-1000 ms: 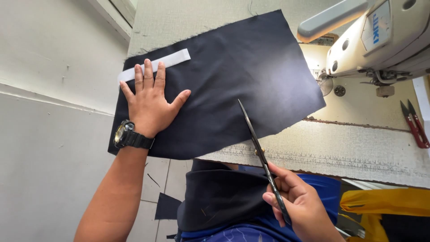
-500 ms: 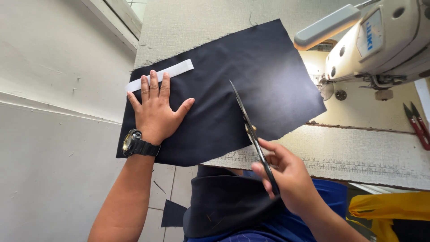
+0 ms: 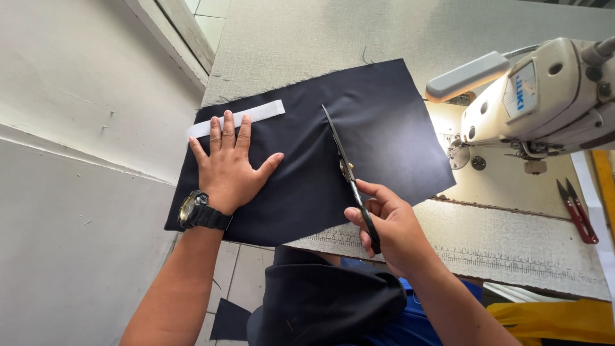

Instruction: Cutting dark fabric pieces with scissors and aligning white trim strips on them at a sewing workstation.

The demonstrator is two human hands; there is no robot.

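Note:
A dark navy piece of fabric [image 3: 384, 122] lies flat on the sewing table [image 3: 307, 38], its left part hanging over the table's edge. My left hand [image 3: 229, 165] presses flat on the fabric with fingers spread, just below a white strip [image 3: 259, 113] lying along the fabric's upper left edge. On that wrist sits a black watch [image 3: 197, 210]. My right hand [image 3: 391, 227] grips long scissors [image 3: 343, 160] by the handles. Their blades rest closed on the middle of the fabric, tips pointing away from me.
A white sewing machine [image 3: 544, 102] stands at the right of the table. Red thread snips [image 3: 580, 211] lie at the right edge near it. More dark fabric [image 3: 320, 301] lies on my lap, a scrap [image 3: 229, 320] on the tiled floor. A grey wall [image 3: 70, 128] runs along the left.
My right hand has carried the scissors up from the table's near edge onto the middle of the fabric. The left hand has stayed flat on the fabric.

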